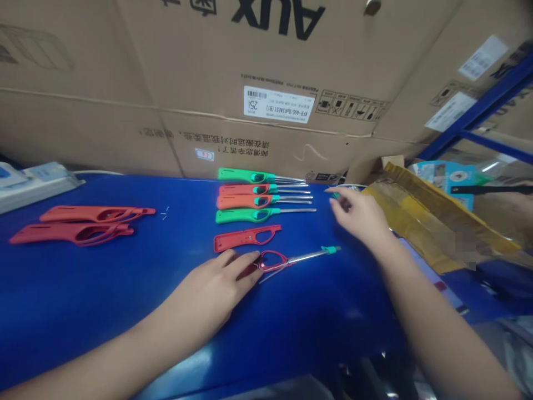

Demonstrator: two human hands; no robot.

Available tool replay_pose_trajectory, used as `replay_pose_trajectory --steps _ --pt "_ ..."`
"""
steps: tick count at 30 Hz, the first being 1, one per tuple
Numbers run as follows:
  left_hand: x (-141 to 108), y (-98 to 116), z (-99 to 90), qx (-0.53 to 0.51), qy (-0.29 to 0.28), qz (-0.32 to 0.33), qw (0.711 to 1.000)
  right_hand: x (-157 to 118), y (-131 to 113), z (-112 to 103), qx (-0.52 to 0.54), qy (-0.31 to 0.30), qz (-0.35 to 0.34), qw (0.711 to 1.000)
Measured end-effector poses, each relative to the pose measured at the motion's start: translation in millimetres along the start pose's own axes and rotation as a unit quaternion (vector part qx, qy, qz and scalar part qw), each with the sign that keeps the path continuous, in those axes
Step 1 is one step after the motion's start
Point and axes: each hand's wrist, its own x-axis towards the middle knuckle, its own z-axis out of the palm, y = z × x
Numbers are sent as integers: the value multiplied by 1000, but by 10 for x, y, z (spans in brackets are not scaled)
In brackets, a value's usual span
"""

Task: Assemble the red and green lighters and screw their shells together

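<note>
Well, left hand lies open and flat, fingertips pressing a red lighter frame against the blue table, apparently to steady it. Right hand is half closed, fingertips together, perhaps on a small green bit; cannot tell. Beyond, whole lighters sit side by side, seemingly kept in order; two red shells lie at left.

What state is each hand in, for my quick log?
Left hand: open, resting on a red utility lighter frame.
Right hand: closed, apparently pinching a small green part.
</note>
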Motion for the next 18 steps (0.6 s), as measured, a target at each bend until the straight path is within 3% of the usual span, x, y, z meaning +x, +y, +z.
replay_pose_trajectory --steps 6,12,18 --pt "-11 -2 10 1 3 11 1000 222 503 98 -43 0 41 998" --pt "-6 7 8 -13 1 3 1000 237 623 281 -57 -61 53 995" --pt "-1 11 25 -9 3 0 1000 273 695 299 -70 -115 102 986"
